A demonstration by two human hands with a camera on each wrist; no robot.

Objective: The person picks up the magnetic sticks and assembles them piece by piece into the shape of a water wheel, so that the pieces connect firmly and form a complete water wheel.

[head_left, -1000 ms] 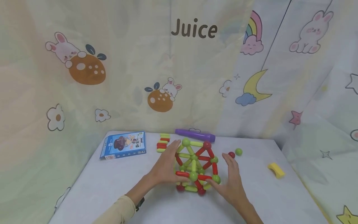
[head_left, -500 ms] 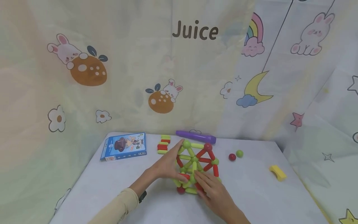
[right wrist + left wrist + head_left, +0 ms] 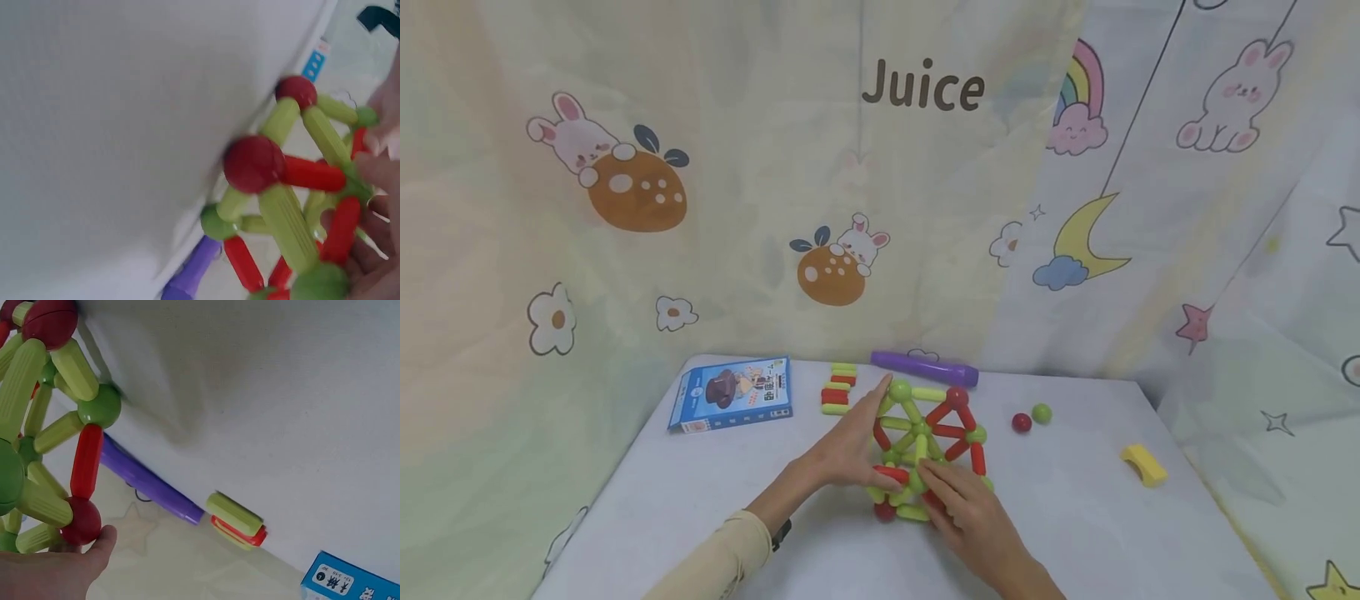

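Cartoon-printed fabric (image 3: 737,167) hangs behind a white worktop (image 3: 700,475), where a red-and-green rod-and-ball frame (image 3: 921,428) sits centrally: the fingers of the left hand (image 3: 847,446) grip its left side, those of the right hand (image 3: 973,517) pinch its front; a purple tube (image 3: 925,368) lies behind.

Soft, even light lies around the ball-and-stick structure (image 3: 922,430) in the head view, colours slightly muted. In the left wrist view a diffuse shadow spreads over the tabletop (image 3: 262,406) beside it. The right wrist view looks dimmer and greyer, the structure's edges softly blurred.
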